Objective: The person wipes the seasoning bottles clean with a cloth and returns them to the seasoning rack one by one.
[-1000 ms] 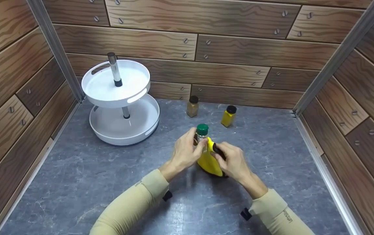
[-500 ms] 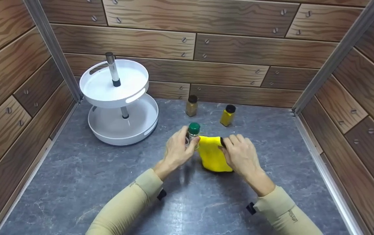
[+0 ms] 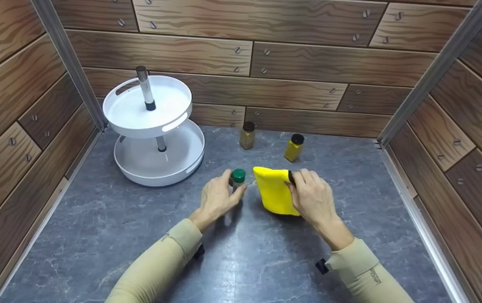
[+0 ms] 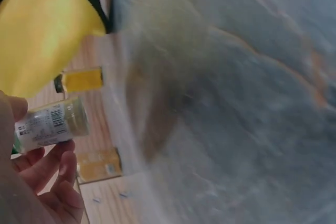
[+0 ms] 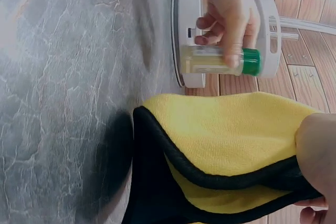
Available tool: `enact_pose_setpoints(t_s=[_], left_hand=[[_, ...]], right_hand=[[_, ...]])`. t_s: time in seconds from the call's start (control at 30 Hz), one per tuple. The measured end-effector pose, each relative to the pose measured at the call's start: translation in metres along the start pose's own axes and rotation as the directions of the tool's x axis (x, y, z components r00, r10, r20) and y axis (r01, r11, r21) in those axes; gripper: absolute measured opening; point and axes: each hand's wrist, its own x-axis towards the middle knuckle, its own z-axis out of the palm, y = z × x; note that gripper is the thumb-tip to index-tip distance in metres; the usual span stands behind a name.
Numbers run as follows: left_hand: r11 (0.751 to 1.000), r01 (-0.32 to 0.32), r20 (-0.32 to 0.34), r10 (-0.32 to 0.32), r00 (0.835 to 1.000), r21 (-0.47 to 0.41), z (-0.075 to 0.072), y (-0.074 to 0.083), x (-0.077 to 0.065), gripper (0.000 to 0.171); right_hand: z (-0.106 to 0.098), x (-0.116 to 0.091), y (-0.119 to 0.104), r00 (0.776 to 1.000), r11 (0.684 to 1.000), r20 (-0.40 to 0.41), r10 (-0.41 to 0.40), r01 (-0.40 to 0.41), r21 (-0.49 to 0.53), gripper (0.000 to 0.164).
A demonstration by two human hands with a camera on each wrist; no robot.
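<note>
A small clear spice jar with a green cap (image 3: 239, 175) is pinched between the thumb and fingers of my left hand (image 3: 217, 195). Its label with a barcode (image 4: 56, 119) faces the left wrist camera, and the base hangs above the table. To the right, my right hand (image 3: 313, 198) grips a folded yellow cloth (image 3: 275, 191) by its upper corner. Black trim (image 5: 210, 181) runs along the cloth's edge, and its folds hang down apart from the jar. The right hand's fingertips are partly hidden behind the cloth in the right wrist view.
A white two-tier round tray (image 3: 159, 176) stands at the back left. Near the rear wall are a jar of brownish powder (image 3: 247, 136) and a jar of yellow powder (image 3: 293, 149), both black-capped. Wood-patterned panels (image 3: 329, 94) enclose the grey marbled table (image 3: 241, 261).
The green-capped jar has moved left and down with my left hand, away from the cloth. My right hand has drawn the cloth off the jar to the right, where it hangs more spread out.
</note>
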Motion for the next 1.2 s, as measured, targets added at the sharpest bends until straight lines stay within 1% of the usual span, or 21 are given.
enact_pose_setpoints(t_s=[0.17,0.27,0.37,0.53,0.67,0.8,0.93,1.03,1.1,1.2], left_hand=[[0.996,0.074,0.028,-0.076,0.997,0.056,0.004,-0.008,-0.003,0.039],[0.992,0.094,0.037,-0.097,0.995,0.080,0.006,-0.010,-0.003,0.042],[0.990,0.099,0.036,-0.103,0.994,0.098,0.009,-0.011,-0.003,0.044],[0.990,0.107,0.032,-0.110,0.993,0.088,0.011,-0.013,-0.005,0.045],[0.992,0.115,0.084,-0.119,0.989,0.045,0.009,-0.017,-0.006,0.049],[0.996,0.083,0.162,-0.085,0.983,0.020,0.007,-0.023,-0.007,0.056],[1.000,0.024,0.203,-0.020,0.979,-0.016,0.008,-0.028,-0.006,0.059],[0.999,-0.004,0.209,0.012,0.978,-0.036,0.010,-0.028,-0.004,0.050],[0.999,-0.009,0.209,0.016,0.978,-0.037,0.010,-0.028,-0.003,0.043],[1.000,-0.010,0.194,0.015,0.981,-0.026,0.010,-0.024,-0.004,0.037]], right_hand=[[0.006,-0.003,0.000,1.000,1.000,-0.013,0.004,-0.004,0.008,0.025],[0.009,-0.004,0.001,1.000,1.000,-0.014,0.013,-0.013,0.008,0.026],[0.011,-0.004,0.003,1.000,0.999,-0.007,0.029,-0.029,0.016,0.026],[0.013,-0.004,0.005,0.998,0.997,0.006,0.063,-0.064,0.038,0.025],[0.015,-0.005,0.006,0.996,0.995,0.011,0.086,-0.087,0.055,0.024],[0.016,-0.006,0.006,0.995,0.992,0.017,0.098,-0.099,0.074,0.023],[0.014,-0.005,0.006,0.995,0.989,0.009,0.102,-0.103,0.106,0.021],[0.013,-0.004,0.006,0.996,0.987,-0.008,0.093,-0.091,0.133,0.020],[0.012,-0.002,0.005,0.996,0.986,-0.017,0.085,-0.081,0.144,0.019],[0.011,0.001,0.005,0.996,0.985,-0.017,0.082,-0.078,0.154,0.018]])
